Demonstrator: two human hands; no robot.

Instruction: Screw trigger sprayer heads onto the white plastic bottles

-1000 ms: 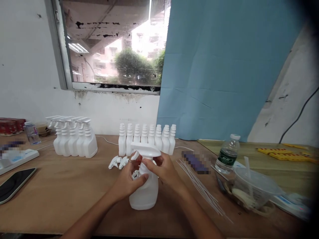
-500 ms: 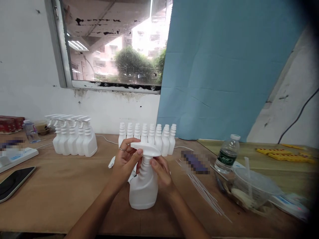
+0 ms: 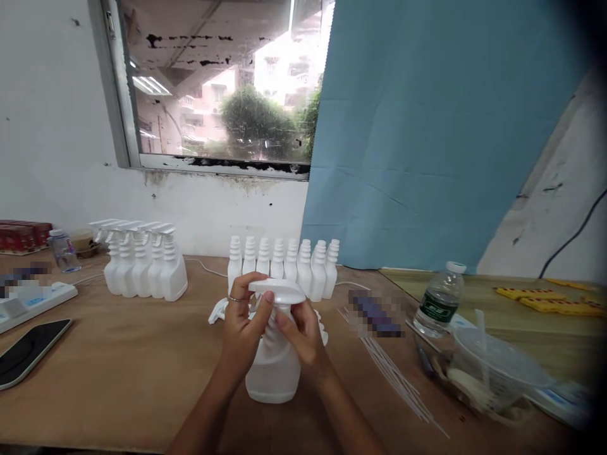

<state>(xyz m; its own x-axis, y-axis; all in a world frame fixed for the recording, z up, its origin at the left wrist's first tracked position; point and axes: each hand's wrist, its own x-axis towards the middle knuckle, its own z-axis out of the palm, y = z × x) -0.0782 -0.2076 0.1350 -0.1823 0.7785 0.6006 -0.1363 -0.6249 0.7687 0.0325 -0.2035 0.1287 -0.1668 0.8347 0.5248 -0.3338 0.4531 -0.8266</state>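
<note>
Both hands closer together since before, left hand (image 3: 241, 332) and right hand (image 3: 300, 335) clamped on upright spray bottle (image 3: 275, 373) between them.

bare tabletop (image 3: 123, 373) left, straws (image 3: 393, 370) right

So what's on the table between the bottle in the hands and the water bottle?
In the head view, between the held spray bottle and the water bottle lie a blurred dark purple thing and a bundle of thin white tubes.

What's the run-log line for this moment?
left hand: on spray head | right hand: on bottle neck | spray bottle: upright on table
</note>
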